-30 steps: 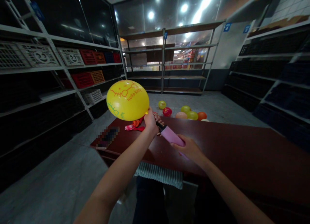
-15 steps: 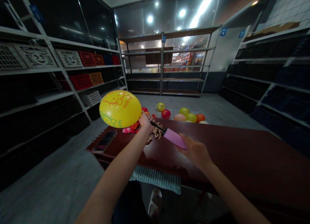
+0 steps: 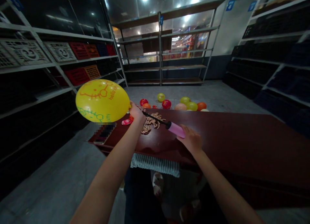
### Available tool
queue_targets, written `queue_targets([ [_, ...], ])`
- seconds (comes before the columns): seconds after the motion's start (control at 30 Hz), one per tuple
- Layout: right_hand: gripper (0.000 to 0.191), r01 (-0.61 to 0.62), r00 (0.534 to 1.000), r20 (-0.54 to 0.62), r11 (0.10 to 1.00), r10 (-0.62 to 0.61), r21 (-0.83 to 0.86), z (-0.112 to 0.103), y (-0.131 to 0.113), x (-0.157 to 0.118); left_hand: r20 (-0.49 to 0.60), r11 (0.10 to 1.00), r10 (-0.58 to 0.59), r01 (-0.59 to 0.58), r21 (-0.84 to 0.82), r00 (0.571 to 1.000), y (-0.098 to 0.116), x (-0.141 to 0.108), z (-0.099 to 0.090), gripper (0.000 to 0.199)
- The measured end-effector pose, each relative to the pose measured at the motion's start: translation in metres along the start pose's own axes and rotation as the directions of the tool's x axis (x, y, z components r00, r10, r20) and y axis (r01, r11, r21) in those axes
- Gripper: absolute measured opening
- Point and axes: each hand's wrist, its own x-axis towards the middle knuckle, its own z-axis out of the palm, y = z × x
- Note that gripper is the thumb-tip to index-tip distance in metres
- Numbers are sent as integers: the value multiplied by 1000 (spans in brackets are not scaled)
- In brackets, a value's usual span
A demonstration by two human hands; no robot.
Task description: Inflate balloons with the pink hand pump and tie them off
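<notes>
Toward eleven o'clock from the person, a swollen yellow balloon [image 3: 103,101] printed in orange and green is held up, its neck pinched in the closed fingers of the left hand [image 3: 137,113], which sits just short of twelve. From that hand a black rod [image 3: 156,118] slants toward four o'clock, past tan curled pieces [image 3: 152,123] lying on the dark red table [image 3: 242,137], and into a pink hand pump [image 3: 176,129]. At one o'clock from the person, the right hand [image 3: 192,140] wraps its fingers around the pump's near end, fingertips partly hidden.
</notes>
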Motion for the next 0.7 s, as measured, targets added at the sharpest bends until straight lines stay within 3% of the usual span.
queue_targets([
  [0.13, 52, -30, 998, -46, 999, 31, 29, 8, 5, 0, 61, 1000, 23, -23, -1, 998, -24, -25, 7, 52],
  [0.27, 39, -41, 999, -32, 999, 42, 14, 4, 7, -5, 159, 996, -82, 75, 48, 984, -74, -50, 6, 55],
  [0.37, 34, -50, 998, -29, 998, 51, 27, 0, 6, -6, 128, 989, -137, 129, 73, 982, -111, -62, 5, 57],
  [0.43, 32, -73, 997, -29, 997, 74, 27, -1, 5, -6, 115, 984, -165, 156, 81, 980, -125, -65, 6, 57],
  [0.63, 31, -27, 1000, -9, 1000, 27, 8, -1, 0, -3, 124, 982, -188, 183, 55, 974, -120, -50, -1, 54],
  [0.7, 30, 18, 1000, -4, 1000, -18, -22, -1, -1, -2, 147, 965, -259, 251, 74, 955, -112, -40, -7, 56],
])
